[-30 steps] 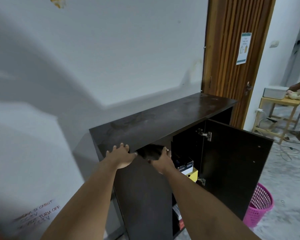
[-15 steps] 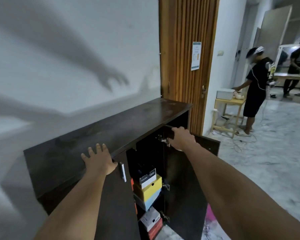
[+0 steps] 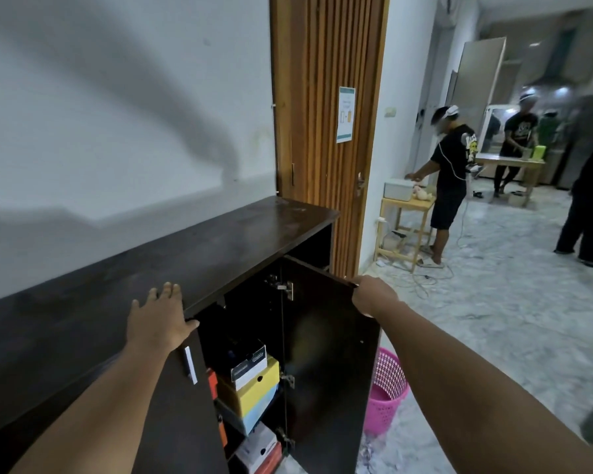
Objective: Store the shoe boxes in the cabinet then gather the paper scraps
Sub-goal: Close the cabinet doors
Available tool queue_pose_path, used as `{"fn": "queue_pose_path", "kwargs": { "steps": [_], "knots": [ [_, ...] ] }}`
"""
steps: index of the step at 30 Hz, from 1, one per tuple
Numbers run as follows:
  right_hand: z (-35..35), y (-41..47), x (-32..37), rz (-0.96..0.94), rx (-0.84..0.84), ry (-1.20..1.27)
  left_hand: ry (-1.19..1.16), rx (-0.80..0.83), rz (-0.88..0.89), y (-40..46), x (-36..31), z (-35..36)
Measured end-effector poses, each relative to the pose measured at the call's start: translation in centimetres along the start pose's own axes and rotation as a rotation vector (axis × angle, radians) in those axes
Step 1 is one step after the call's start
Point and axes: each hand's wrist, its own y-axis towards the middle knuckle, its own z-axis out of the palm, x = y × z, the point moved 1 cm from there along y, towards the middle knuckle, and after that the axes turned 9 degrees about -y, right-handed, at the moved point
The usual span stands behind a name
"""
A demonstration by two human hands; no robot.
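Observation:
A dark brown cabinet [image 3: 83,323] stands against the white wall. My left hand [image 3: 158,319] rests flat on its top near the front edge, fingers straight. My right hand [image 3: 372,295] grips the top corner of the right door [image 3: 329,364], which stands wide open. Inside, stacked shoe boxes show: a black-and-white box [image 3: 250,366] on a yellow and pale blue box [image 3: 257,398], with a white and red box [image 3: 261,451] on the shelf below. The left door [image 3: 182,415] is nearly closed. Paper scraps [image 3: 368,455] lie on the floor by the door's foot.
A pink plastic basket [image 3: 387,395] stands on the marble floor behind the open door. A slatted wooden door [image 3: 326,131] is beyond the cabinet. Three people stand at small wooden tables [image 3: 408,206] farther back, with cables on the floor there.
My right hand moved from the middle gap to the right door's top corner and swung it wider open. My view turned right. My left hand stayed on the cabinet top.

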Motion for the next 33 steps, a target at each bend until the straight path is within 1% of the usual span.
{"fn": "queue_pose_path", "kwargs": {
  "steps": [6,10,13,16,19,22,27,33],
  "knots": [
    [0.8,-2.9,2.4,-0.018,0.014,0.091,-0.021,0.011,0.041,-0.3,0.3,-0.3],
    [3.5,-5.9,5.6,-0.009,0.0,0.211,-0.032,0.019,0.113,-0.3,1.3,-0.2],
    [6.0,-8.1,8.9,-0.012,-0.07,0.285,-0.038,0.026,0.161,-0.3,1.7,-0.2],
    [8.6,-10.1,11.9,0.011,-0.138,0.386,-0.06,0.067,0.198,0.0,2.4,-0.7],
    [10.5,-10.9,14.1,0.046,-0.175,0.518,-0.097,0.102,0.25,0.2,3.4,-0.8],
    [10.9,-11.4,15.7,0.089,-0.205,0.612,-0.179,0.108,0.267,0.2,3.8,-0.7],
    [11.4,-11.1,16.6,0.129,-0.217,0.77,-0.236,0.128,0.288,0.4,3.8,-0.7],
    [13.1,-10.0,18.0,0.141,-0.221,0.806,-0.274,0.146,0.281,0.4,3.7,-0.8]
  ]
}}
